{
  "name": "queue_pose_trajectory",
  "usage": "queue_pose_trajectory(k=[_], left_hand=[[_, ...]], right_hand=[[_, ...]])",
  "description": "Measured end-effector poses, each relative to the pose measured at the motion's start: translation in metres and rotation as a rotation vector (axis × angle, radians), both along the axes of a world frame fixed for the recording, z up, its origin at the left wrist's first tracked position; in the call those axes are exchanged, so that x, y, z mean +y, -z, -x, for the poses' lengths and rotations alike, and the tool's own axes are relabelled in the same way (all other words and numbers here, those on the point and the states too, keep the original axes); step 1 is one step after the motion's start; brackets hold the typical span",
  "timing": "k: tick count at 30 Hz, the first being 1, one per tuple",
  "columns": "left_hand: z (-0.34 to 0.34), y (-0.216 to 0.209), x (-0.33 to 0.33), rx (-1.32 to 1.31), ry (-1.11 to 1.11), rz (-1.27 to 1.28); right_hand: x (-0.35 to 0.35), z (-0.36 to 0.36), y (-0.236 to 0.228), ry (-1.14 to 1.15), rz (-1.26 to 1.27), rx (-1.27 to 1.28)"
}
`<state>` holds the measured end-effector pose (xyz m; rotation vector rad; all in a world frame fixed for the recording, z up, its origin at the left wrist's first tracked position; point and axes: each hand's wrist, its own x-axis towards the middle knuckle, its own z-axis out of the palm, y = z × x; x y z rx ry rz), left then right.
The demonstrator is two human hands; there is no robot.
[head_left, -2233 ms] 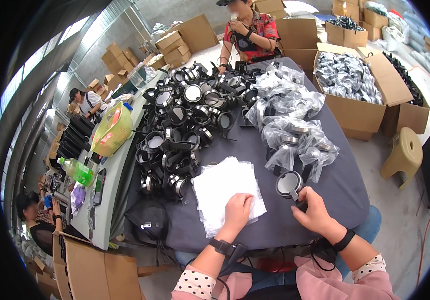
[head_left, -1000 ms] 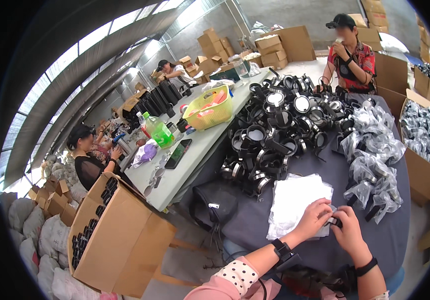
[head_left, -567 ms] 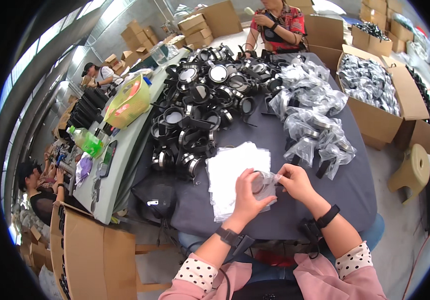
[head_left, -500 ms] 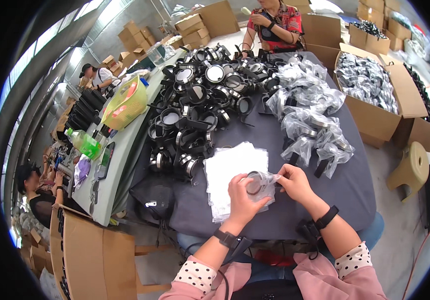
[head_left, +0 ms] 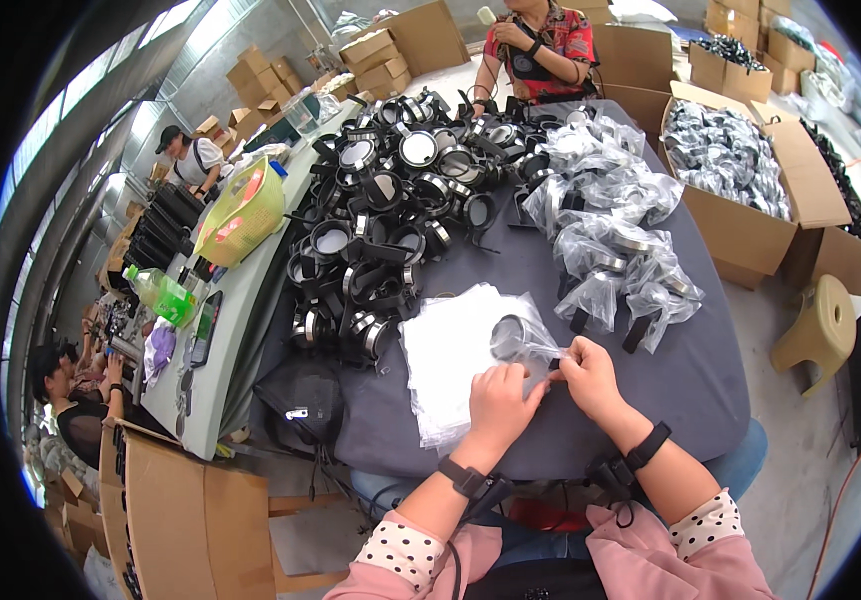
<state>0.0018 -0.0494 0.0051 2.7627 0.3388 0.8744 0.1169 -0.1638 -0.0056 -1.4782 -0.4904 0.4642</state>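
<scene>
A clear plastic bag (head_left: 536, 335) with a round black-rimmed lid (head_left: 510, 338) inside lies partly over a stack of white, flat plastic bags (head_left: 447, 372). My right hand (head_left: 591, 378) pinches the bag's gathered right end, beside a dark strip of the lid's handle. My left hand (head_left: 500, 403) is bent closed at the bag's lower edge, its thumb pointing toward my right fingers; its fingertips are partly hidden. Farther off on the left sits a heap of bare black lids with metal bands (head_left: 382, 190). To the right rests a pile of bagged lids (head_left: 615, 235).
The dark-covered table (head_left: 670, 410) holds everything. A black pouch (head_left: 300, 395) lies at its left edge. Beyond stands a side table with a green basket (head_left: 242, 215) and bottle (head_left: 162, 296). Right: an open carton (head_left: 730, 215) and a beige stool (head_left: 816, 330). A person (head_left: 540, 50) sits opposite.
My left hand has slid off the round lid, down and right toward my right hand, uncovering the lid. My right hand still pinches the bag's end.
</scene>
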Motion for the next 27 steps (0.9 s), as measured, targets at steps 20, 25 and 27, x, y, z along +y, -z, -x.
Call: queue_pose_trajectory(k=[20,25,27], left_hand=[[-0.011,-0.001,0.005,-0.016,0.129,0.474],[-0.01,0.003,0.01,0.016,0.058,0.353],[-0.01,0.003,0.01,0.024,0.086,0.348]], right_hand=[[-0.006,-0.009,-0.001,-0.156,0.15,0.025],[-0.006,-0.004,-0.014,-0.155,0.201,-0.045],[-0.007,-0.004,-0.013,-0.149,0.208,-0.068]])
